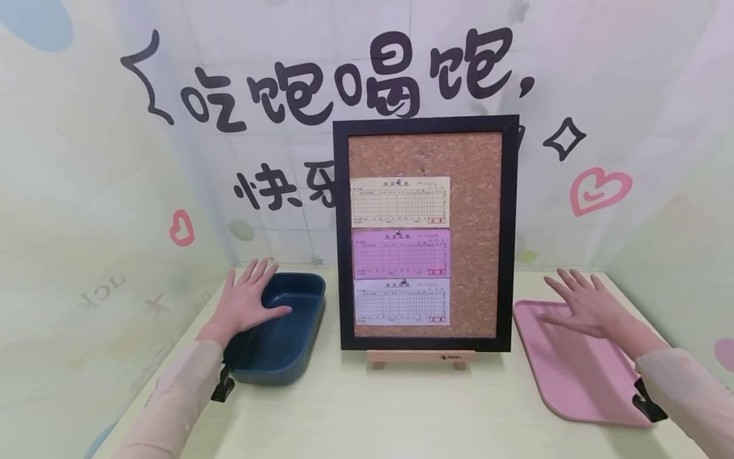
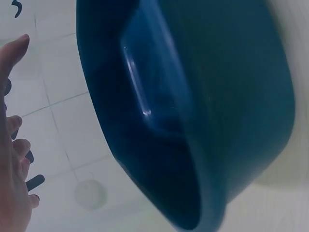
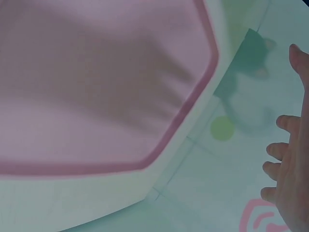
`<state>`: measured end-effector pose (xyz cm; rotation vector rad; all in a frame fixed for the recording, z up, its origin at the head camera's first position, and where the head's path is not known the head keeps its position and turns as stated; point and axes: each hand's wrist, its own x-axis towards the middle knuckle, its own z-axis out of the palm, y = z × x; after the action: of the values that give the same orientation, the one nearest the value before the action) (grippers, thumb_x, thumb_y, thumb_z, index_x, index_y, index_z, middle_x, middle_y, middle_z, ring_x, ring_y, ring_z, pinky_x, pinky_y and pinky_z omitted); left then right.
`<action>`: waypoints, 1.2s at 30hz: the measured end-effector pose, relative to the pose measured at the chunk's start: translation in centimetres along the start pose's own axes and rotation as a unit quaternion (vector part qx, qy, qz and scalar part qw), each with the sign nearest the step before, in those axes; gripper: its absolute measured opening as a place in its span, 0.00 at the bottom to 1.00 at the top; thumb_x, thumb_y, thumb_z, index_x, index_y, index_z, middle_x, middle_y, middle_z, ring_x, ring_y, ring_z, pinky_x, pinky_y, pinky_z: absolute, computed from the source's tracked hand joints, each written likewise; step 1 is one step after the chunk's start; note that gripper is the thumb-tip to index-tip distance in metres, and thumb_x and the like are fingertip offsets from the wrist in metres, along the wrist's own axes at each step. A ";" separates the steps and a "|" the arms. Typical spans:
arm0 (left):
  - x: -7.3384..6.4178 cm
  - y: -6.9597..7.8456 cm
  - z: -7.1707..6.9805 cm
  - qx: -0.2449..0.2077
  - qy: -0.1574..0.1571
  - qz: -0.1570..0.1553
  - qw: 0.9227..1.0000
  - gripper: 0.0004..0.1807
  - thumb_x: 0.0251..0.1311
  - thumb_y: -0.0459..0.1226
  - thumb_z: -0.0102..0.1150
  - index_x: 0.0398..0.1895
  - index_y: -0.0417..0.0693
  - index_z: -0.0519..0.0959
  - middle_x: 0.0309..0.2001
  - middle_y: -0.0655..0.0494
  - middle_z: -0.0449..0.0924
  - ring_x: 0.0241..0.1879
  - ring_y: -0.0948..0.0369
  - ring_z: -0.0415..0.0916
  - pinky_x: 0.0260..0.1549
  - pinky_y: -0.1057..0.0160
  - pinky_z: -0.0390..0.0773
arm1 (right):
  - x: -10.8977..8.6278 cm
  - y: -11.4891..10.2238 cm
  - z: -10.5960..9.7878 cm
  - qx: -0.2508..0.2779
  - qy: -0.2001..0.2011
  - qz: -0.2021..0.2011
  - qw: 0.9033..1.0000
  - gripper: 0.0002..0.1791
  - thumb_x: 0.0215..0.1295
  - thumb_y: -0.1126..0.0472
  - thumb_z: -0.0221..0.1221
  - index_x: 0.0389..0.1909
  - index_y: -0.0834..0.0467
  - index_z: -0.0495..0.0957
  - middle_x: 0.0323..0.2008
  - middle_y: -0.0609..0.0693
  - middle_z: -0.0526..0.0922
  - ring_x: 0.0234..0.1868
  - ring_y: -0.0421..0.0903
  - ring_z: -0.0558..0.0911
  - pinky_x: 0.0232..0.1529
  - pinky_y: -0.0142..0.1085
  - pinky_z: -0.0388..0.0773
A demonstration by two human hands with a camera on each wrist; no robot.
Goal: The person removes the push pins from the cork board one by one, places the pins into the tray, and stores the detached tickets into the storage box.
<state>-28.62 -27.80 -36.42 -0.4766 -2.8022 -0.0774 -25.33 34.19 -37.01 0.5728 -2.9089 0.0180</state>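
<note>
My left hand (image 1: 245, 303) hovers over the left side of a dark blue basin (image 1: 295, 347), fingers spread and nothing held. Over a flat pink tray (image 1: 573, 376), my right hand (image 1: 590, 309) is held the same way, and its shadow falls on the tray in the right wrist view. Between them stands a black-framed cork board (image 1: 476, 255) on a small wooden easel (image 1: 421, 357). Three printed slips are pinned to it in a column: a cream slip (image 1: 401, 203) at the top, a purple-pink slip (image 1: 401, 255) in the middle, a pale bluish slip (image 1: 401, 303) below.
All of this stands on a pale table (image 1: 413, 408). A wall (image 1: 275, 32) with large black characters and pink hearts rises behind the board, and printed side walls flank the table. Black wrist straps show at both cuffs.
</note>
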 end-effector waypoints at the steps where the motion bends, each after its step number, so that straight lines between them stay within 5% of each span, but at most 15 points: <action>1: 0.1 0.1 -0.1 0.002 0.003 0.003 1.000 0.54 0.43 0.66 0.54 0.67 0.42 0.55 0.67 0.38 0.52 0.67 0.44 0.42 0.60 0.37 0.37 | 0.0 0.0 -0.2 0.002 0.000 0.000 1.000 0.45 0.53 0.37 0.55 0.60 0.69 0.63 0.60 0.75 0.58 0.60 0.72 0.56 0.54 0.67 0.48; 11: 1.6 1.3 -1.6 0.000 0.019 0.017 1.000 0.52 0.44 0.65 0.54 0.68 0.44 0.54 0.68 0.40 0.49 0.68 0.46 0.40 0.60 0.38 0.36 | 0.4 -0.2 -1.5 -0.004 0.011 0.002 1.000 0.47 0.53 0.36 0.55 0.61 0.69 0.60 0.60 0.74 0.59 0.60 0.72 0.57 0.54 0.66 0.50; 25: 4.0 5.1 -4.2 -0.032 0.095 0.068 0.993 0.48 0.46 0.61 0.56 0.67 0.45 0.56 0.68 0.44 0.54 0.67 0.49 0.48 0.62 0.41 0.45 | 1.5 -0.8 -3.3 0.010 0.032 -0.023 0.999 0.47 0.53 0.38 0.57 0.63 0.69 0.58 0.60 0.74 0.59 0.59 0.70 0.58 0.55 0.64 0.51; 36: 5.9 8.1 -4.4 -0.097 0.172 0.096 0.976 0.46 0.45 0.56 0.61 0.66 0.43 0.60 0.65 0.43 0.59 0.61 0.47 0.61 0.55 0.47 0.64 | 2.6 -0.9 -5.7 0.006 0.085 -0.045 0.995 0.45 0.50 0.42 0.60 0.61 0.69 0.61 0.58 0.74 0.62 0.55 0.70 0.64 0.53 0.60 0.59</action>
<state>-30.03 -18.80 -30.43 -0.7039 -2.4082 -0.3590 -26.39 32.63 -30.98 0.6693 -2.7182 0.0686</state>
